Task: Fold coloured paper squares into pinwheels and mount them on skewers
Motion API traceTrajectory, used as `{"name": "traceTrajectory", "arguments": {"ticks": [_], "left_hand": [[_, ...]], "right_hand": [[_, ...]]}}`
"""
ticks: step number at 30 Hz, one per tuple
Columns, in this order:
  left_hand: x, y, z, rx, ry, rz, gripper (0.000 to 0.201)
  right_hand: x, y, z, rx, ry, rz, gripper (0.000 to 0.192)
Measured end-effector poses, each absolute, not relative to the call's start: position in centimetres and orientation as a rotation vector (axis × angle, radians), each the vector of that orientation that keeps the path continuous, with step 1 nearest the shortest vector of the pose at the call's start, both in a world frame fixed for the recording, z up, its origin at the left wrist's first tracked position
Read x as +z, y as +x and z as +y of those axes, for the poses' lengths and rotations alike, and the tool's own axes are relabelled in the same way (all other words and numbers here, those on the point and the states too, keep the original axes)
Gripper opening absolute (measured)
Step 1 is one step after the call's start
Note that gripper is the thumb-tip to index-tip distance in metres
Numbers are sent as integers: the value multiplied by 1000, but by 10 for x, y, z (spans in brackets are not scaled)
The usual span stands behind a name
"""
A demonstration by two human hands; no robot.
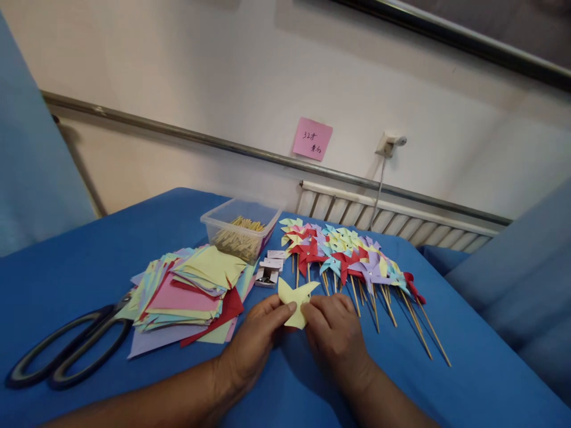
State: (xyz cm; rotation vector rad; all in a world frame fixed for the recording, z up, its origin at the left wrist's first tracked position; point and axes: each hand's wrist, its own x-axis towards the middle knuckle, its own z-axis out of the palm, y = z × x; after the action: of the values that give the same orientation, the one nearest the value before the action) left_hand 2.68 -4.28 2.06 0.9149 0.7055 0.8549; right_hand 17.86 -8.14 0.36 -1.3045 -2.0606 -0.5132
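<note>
Between my two hands is a pale yellow paper pinwheel (294,297), its points partly folded in toward the middle. My left hand (256,333) grips its left side, thumb on top of the paper. At the right side, my right hand (332,327) pinches the paper with fingers curled; the fingertips are partly hidden. Just beyond the pinwheel stands a small white box (267,276) with dark metal pieces inside. Left of my hands lies a stack of coloured paper squares (187,297). Several finished pinwheels (339,252) on sticks lie to the right.
A clear plastic tub (241,229) of thin wooden sticks stands behind the paper stack. Large dark-handled scissors (75,345) rest at the left on the blue-covered table (111,238). A radiator (348,211) and a wall with a pink note (312,138) are behind.
</note>
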Motion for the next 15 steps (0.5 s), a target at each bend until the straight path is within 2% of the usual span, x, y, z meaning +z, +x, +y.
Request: {"name": "traceTrajectory", "arguments": {"ticks": [5, 10, 15], "left_hand": [[13, 27, -33, 848, 843, 767, 23], [8, 26, -26, 861, 807, 833, 14], [5, 25, -23, 860, 812, 832, 16]], "right_hand": [[-1, 173, -80, -472, -1323, -2102, 24], [-3, 170, -80, -368, -1301, -2135, 32], [0, 170, -82, -270, -1252, -2142, 34]]}}
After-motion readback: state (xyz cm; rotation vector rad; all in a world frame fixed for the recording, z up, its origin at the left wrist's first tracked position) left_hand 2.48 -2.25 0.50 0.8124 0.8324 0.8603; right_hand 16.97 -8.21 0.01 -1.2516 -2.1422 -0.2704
